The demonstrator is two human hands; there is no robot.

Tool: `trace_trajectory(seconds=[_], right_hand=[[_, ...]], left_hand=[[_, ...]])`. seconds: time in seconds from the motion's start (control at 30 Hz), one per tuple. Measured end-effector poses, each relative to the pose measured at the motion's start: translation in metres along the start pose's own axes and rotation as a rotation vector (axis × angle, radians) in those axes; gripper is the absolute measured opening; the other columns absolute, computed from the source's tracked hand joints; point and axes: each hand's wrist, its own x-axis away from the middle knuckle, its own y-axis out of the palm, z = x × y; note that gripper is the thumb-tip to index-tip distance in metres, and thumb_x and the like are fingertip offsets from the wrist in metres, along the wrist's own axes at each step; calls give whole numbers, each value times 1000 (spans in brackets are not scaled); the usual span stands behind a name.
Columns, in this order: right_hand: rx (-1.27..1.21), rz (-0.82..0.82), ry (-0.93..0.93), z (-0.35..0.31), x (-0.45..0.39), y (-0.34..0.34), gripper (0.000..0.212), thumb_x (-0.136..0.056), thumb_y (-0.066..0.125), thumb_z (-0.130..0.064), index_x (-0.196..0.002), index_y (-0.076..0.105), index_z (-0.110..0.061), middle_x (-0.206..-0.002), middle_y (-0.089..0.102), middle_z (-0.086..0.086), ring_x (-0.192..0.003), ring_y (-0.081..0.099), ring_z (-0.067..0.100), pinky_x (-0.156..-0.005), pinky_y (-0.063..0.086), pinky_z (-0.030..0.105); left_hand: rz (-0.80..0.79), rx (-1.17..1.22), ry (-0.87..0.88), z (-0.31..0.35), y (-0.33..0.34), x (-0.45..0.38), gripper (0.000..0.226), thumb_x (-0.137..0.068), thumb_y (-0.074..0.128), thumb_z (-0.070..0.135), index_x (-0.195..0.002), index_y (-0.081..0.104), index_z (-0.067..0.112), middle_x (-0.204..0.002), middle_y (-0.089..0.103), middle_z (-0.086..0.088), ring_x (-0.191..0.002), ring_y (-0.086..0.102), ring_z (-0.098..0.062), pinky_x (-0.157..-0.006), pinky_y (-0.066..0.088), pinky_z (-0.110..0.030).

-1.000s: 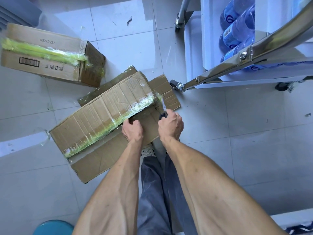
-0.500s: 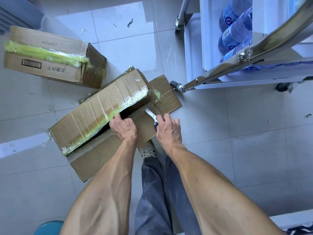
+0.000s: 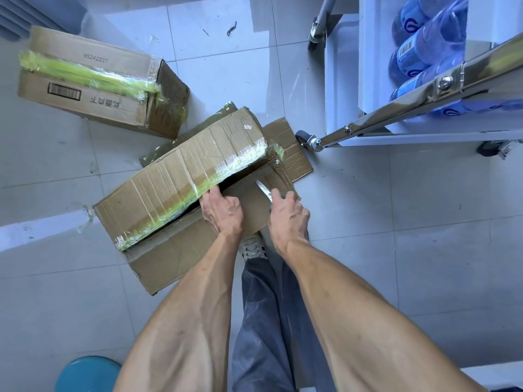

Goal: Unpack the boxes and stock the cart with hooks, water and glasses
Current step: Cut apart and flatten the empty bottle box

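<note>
A cardboard box (image 3: pixel 181 176) sealed with yellow-green tape lies on the tiled floor in front of me, its top seam slit into a dark gap. My left hand (image 3: pixel 222 210) grips the near flap at that gap, fingers tucked into the opening. My right hand (image 3: pixel 288 219) holds scissors (image 3: pixel 264 190), the blades pointing away over the near flap. A second taped box (image 3: pixel 93 83) lies closed at the far left. The steel cart (image 3: pixel 396 117) stands at the right, with blue water bottles (image 3: pixel 424 49) lying on its shelf.
A cart caster (image 3: pixel 304 137) sits just beyond the box's right flap. A blue round stool (image 3: pixel 87 373) is at the lower left. My trouser leg and shoe (image 3: pixel 252 247) stand against the box's near side. Bits of tape litter the far tiles.
The seam has widened into an open gap. My left hand has slid into it and taken the near flap. My right hand drew back, and the scissor blades now show.
</note>
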Motion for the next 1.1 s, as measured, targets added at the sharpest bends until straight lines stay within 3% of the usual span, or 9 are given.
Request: trace_trajectory(seconds=[0.1, 0.23, 0.37, 0.43, 0.6, 0.7, 0.83, 1.0, 1.1], right_hand=[[-4, 4, 135, 13, -2, -4, 26, -94, 42, 2, -110, 46, -17, -96, 52, 10, -74, 54, 26, -66, 40, 35], [-81, 47, 179, 16, 0, -5, 25, -93, 48, 1, -107, 50, -19, -97, 53, 7, -81, 59, 26, -67, 42, 34], [-212, 152, 194, 23, 9, -3, 24, -87, 58, -3, -102, 50, -19, -94, 50, 5, -78, 56, 25, -67, 44, 35], [-308, 189, 293, 27, 11, -3, 27, -85, 60, -3, -106, 52, -19, -96, 53, 5, -78, 57, 28, -68, 44, 35], [-509, 209, 554, 27, -3, -7, 21, -92, 53, -9, -110, 55, -18, -104, 57, 7, -86, 59, 34, -67, 40, 36], [-513, 206, 515, 24, -19, -13, 24, -91, 53, -9, -112, 56, -19, -107, 58, 7, -88, 59, 36, -77, 43, 39], [-580, 287, 443, 18, -38, -28, 21, -92, 53, -14, -112, 56, -21, -108, 59, 5, -89, 59, 34, -76, 46, 41], [-575, 229, 217, 4, -39, -37, 31, -91, 54, -12, -120, 52, -23, -109, 60, 4, -88, 60, 29, -73, 48, 36], [-495, 112, 189, -5, -34, -37, 31, -89, 53, -8, -118, 53, -20, -107, 61, 7, -93, 60, 28, -73, 45, 34]], left_hand=[[-4, -9, 6, -2, 2, 1, 14, -79, 43, -3, -82, 46, 10, -88, 47, -10, -86, 49, -27, -77, 42, -39], [-27, -18, -2, 1, 5, 3, 11, -81, 44, -1, -85, 44, 10, -89, 47, -10, -87, 45, -24, -75, 34, -36], [-69, -132, 45, 2, 11, 5, 9, -82, 45, 3, -86, 42, 10, -87, 45, -7, -90, 35, -21, -87, 37, -40], [-86, -176, 78, 5, 15, 5, 4, -85, 45, 6, -85, 43, 9, -81, 46, -7, -87, 40, -23, -92, 39, -44], [-124, -102, 59, 27, 28, -1, 10, -86, 48, 16, -82, 45, 7, -78, 52, -10, -87, 55, -32, -81, 45, -44], [-80, -182, 30, 38, 33, -6, 26, -86, 47, 33, -71, 46, 11, -86, 61, -15, -85, 54, -28, -92, 43, -48], [13, -178, -56, 41, 32, -3, 39, -88, 43, 46, -65, 41, 15, -82, 54, -11, -84, 43, -24, -93, 33, -45], [37, -46, -79, 33, 20, 8, 22, -96, 47, 26, -90, 51, 6, -101, 49, -15, -91, 46, -27, -87, 37, -43], [-2, -184, 9, 16, 5, 8, 14, -93, 49, 14, -92, 61, 9, -87, 56, -11, -80, 53, -24, -73, 40, -36]])
